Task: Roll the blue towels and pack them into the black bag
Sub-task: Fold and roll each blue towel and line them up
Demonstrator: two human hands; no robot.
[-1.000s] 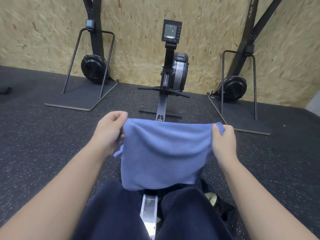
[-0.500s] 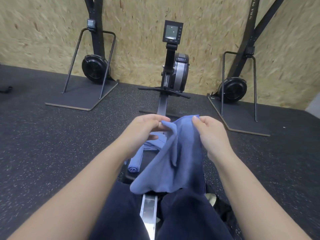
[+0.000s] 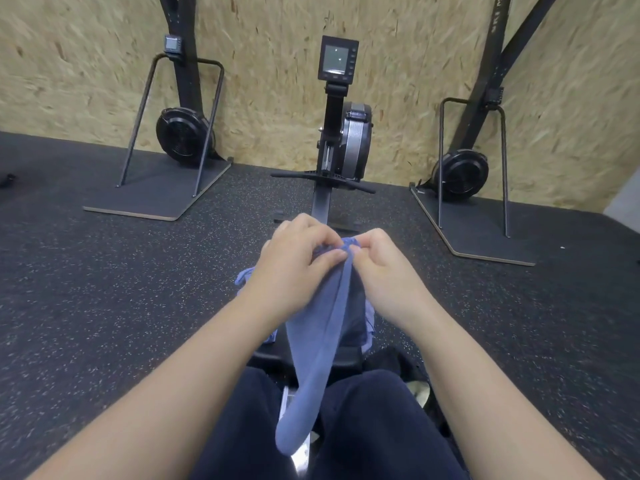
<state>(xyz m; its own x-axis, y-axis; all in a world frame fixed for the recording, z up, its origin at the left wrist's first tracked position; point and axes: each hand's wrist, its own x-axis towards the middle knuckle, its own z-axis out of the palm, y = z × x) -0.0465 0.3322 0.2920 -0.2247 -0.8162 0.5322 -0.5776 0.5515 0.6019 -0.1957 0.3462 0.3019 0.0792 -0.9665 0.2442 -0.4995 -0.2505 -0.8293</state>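
We hold a folded blue towel up by its top edge, both hands together.

Our left hand (image 3: 294, 258) and right hand (image 3: 384, 268) pinch the blue towel (image 3: 315, 348), which hangs down between our knees. To roll well, we should match the corners first. Other towels (image 3: 244, 277) lie just beyond on the rower's seat; the floor (image 3: 104, 289) gives open room on both sides.
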